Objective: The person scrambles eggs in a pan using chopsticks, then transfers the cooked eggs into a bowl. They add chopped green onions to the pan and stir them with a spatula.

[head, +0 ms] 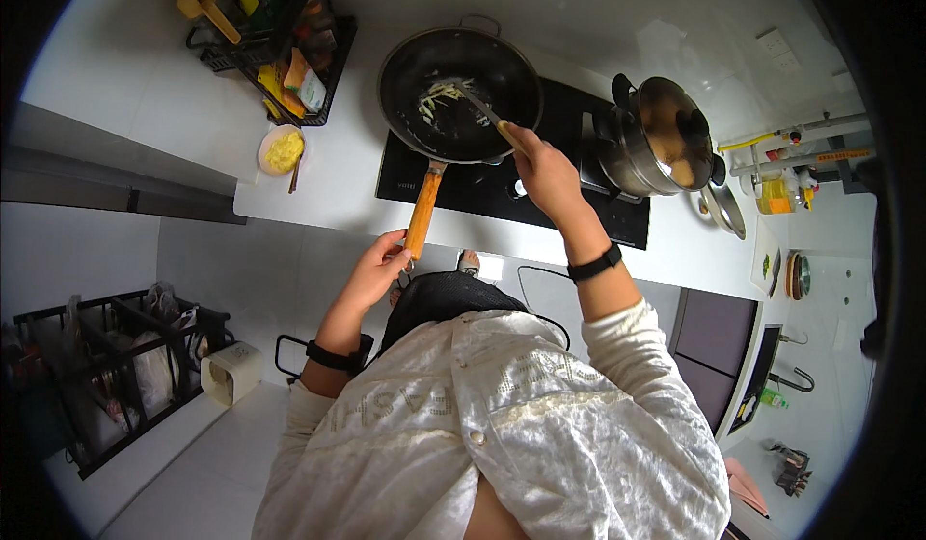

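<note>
A dark wok [506,55] sits over the left part of the black cooktop [470,200], tilted a little. Small pale and green chopped pieces [434,99] lie inside it. My left hand [380,265] grips the end of the wok's wooden handle [423,211]. Held in my right hand [546,175] is a utensil with a metal shaft and a light handle [504,128]; its far end reaches into the chopped pieces, and its tip is hard to make out. Left of the wok stands a bowl of yellow food [284,152] with a spoon or similar utensil in it.
A steel steamer pot with a glass lid [658,142] stands on the cooktop's right side. A round metal lid [723,207] and a cutting board [763,261] with a knife lie farther right. At the back left is a black rack [336,70] of packets and bottles.
</note>
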### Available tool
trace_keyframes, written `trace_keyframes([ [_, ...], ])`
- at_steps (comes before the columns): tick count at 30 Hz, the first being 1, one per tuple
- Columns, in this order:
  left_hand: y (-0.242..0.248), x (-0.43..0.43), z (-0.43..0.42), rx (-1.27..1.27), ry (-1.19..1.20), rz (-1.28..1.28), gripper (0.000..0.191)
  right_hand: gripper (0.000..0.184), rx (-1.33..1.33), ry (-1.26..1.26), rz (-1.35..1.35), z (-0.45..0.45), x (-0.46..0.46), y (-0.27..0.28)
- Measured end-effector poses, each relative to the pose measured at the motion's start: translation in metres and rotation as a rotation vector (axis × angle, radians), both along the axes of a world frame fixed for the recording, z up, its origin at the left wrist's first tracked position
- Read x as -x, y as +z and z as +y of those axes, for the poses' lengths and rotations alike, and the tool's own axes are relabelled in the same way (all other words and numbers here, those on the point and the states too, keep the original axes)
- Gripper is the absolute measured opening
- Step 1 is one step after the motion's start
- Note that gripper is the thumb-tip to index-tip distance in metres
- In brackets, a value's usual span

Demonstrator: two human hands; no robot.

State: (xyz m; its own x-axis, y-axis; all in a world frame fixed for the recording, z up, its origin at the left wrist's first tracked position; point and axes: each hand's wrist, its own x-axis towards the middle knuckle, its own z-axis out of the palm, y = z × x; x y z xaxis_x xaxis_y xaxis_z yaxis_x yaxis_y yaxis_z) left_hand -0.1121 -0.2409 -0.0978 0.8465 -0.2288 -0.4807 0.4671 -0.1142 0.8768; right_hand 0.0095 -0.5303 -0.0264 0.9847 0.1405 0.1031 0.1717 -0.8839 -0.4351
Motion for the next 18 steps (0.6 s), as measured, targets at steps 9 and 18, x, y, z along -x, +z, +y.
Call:
trace_keyframes([
  [9,-0.001,0.002,-0.001,0.020,-0.007,0.001,0.043,0.044,0.064,0.052,0.158,-0.042,0.025,0.043],
  [18,0.000,-0.003,-0.004,0.013,-0.024,-0.006,0.041,0.045,0.116,0.003,0.153,-0.057,0.041,0.041],
])
